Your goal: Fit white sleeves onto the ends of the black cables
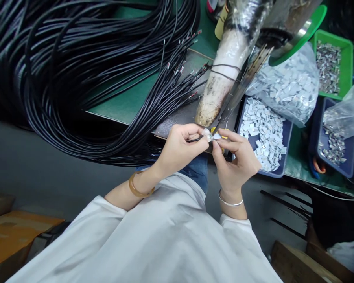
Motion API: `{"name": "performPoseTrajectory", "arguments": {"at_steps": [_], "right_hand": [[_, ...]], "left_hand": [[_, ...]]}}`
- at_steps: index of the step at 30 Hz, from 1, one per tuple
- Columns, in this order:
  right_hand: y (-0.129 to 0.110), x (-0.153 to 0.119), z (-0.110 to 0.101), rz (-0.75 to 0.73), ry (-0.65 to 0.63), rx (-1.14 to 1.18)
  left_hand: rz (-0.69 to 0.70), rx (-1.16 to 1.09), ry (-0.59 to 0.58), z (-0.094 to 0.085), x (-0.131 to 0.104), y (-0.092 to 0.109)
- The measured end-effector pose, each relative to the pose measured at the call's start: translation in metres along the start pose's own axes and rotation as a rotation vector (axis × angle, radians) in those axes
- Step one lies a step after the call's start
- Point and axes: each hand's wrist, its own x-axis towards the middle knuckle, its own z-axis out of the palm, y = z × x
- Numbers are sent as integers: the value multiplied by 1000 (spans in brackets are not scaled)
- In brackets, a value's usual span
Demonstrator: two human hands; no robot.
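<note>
My left hand [185,143] is closed on a black cable [194,140], thumb and forefinger pinching near its end. A small whitish piece lies at those fingertips; its kind is too small to make out. My right hand [234,151] pinches a small pale flat piece [216,136] against the cable's end. Between the two hands comes down the thin dark tip of a soldering-iron-like tool [230,103]. Beside it hangs a stained pipe [216,82] wrapped in clear film. Something yellow shows behind my fingers, mostly hidden.
A large bundle of black cables [106,70] covers the left of the green bench [113,104]. To the right stand a blue tray [286,147] of pale flat pieces, a clear bag [292,82], a green tray [346,63] and another blue tray [318,129] with metal parts.
</note>
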Motion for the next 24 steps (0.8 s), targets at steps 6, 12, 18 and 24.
{"name": "performPoseTrajectory", "arguments": {"at_steps": [6,12,18,24], "right_hand": [[-4,2,-1,3,-10,-18],[-3,-3,-2,-21,0,-28],[0,-2,-2,-31,-19,-73],[-4,3,-1,-14,-1,-67]], "left_hand": [[55,44,43,0,-1,4],[52,41,-41,-2,1,1],[70,54,-21,0,1,1],[113,98,19,0,-3,3]]}}
